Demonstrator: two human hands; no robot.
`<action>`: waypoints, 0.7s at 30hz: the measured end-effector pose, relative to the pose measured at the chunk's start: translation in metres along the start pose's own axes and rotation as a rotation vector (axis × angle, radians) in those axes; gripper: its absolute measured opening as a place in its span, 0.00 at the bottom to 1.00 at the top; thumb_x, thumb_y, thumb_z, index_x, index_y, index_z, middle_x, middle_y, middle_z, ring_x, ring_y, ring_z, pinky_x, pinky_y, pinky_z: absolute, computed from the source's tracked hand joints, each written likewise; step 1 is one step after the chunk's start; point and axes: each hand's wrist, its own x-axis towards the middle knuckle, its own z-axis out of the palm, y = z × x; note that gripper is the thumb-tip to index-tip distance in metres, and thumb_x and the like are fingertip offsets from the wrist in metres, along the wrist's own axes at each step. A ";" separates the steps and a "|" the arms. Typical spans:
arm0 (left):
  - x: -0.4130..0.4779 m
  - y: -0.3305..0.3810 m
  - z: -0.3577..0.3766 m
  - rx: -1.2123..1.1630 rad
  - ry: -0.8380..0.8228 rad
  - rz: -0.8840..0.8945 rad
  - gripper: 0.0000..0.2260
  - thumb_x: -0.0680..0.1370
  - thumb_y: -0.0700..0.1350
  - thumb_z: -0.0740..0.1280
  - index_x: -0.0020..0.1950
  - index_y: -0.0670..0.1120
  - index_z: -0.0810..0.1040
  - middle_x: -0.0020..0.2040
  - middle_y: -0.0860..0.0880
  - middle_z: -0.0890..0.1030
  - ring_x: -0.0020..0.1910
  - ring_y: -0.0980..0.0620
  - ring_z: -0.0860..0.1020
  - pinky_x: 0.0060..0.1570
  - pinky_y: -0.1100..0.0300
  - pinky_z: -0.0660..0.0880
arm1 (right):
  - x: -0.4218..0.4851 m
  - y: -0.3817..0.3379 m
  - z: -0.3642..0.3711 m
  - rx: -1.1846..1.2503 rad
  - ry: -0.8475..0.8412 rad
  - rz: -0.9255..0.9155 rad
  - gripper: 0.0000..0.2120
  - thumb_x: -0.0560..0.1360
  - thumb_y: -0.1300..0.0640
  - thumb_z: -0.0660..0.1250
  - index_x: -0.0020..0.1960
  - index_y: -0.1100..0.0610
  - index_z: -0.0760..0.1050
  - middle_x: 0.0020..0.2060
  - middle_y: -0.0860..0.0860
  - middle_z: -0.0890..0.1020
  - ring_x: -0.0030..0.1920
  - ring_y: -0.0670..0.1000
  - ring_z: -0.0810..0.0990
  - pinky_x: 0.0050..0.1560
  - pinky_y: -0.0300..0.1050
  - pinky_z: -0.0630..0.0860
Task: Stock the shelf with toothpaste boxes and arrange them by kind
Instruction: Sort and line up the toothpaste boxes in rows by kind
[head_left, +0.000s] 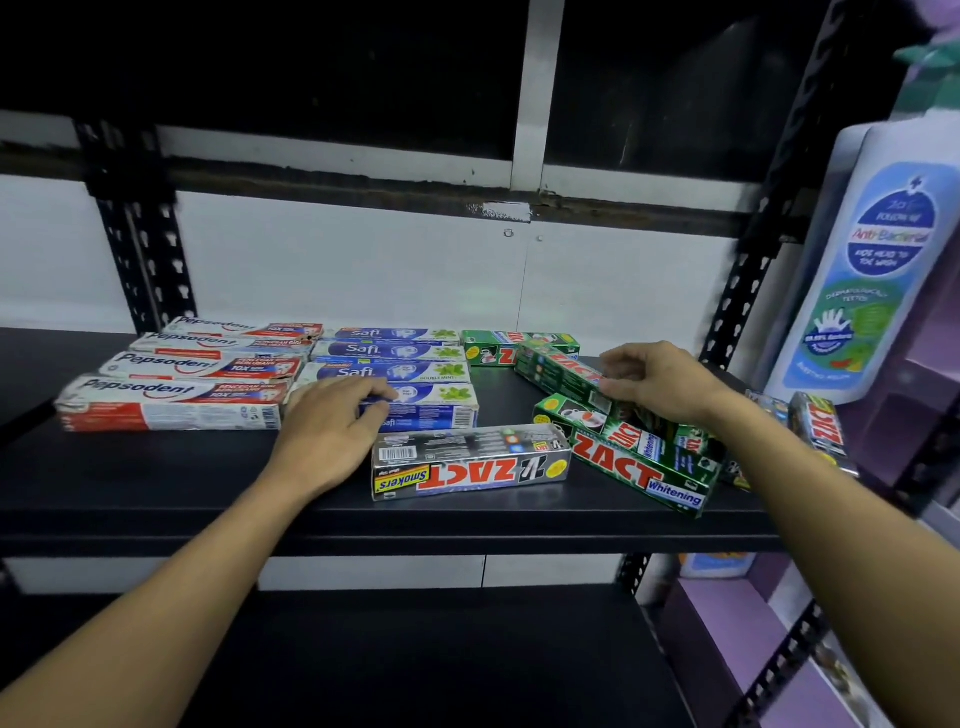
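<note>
Dim shelving, dark upper recess, wide-angle bowing at edges, blurred right margin

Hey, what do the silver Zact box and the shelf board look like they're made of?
Silver Zact box: printed cardboard, seemingly foil-coated; folded edges, metallic sheen. Shelf board: dark and matte, perhaps painted metal or laminate; the look leaves it open.

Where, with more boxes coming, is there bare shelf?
Bare shelf lies in front of the Pepsodent boxes, left of the left hand, and between the Safi boxes and green Zact boxes, behind the silver Zact box. The right end is crowded: those lie askew, one held by the right hand.
</note>
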 end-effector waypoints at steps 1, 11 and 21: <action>0.000 0.000 0.000 -0.001 0.002 0.000 0.09 0.82 0.48 0.62 0.59 0.54 0.80 0.63 0.54 0.80 0.65 0.51 0.73 0.69 0.47 0.64 | 0.001 -0.001 0.001 -0.033 0.017 0.006 0.22 0.75 0.48 0.71 0.66 0.55 0.76 0.59 0.49 0.82 0.58 0.49 0.80 0.63 0.44 0.74; 0.000 -0.002 0.000 -0.004 0.014 0.002 0.09 0.82 0.48 0.63 0.58 0.55 0.80 0.62 0.55 0.80 0.64 0.52 0.74 0.68 0.49 0.65 | 0.002 -0.018 0.016 -0.098 0.030 -0.101 0.17 0.73 0.66 0.72 0.59 0.54 0.81 0.51 0.48 0.85 0.51 0.44 0.82 0.56 0.39 0.78; 0.001 -0.001 0.001 -0.004 0.019 -0.005 0.09 0.81 0.49 0.63 0.58 0.56 0.80 0.63 0.57 0.79 0.65 0.53 0.73 0.69 0.49 0.64 | 0.014 -0.006 0.017 -0.253 0.143 -0.024 0.19 0.71 0.57 0.76 0.61 0.57 0.79 0.57 0.53 0.83 0.56 0.53 0.81 0.59 0.43 0.75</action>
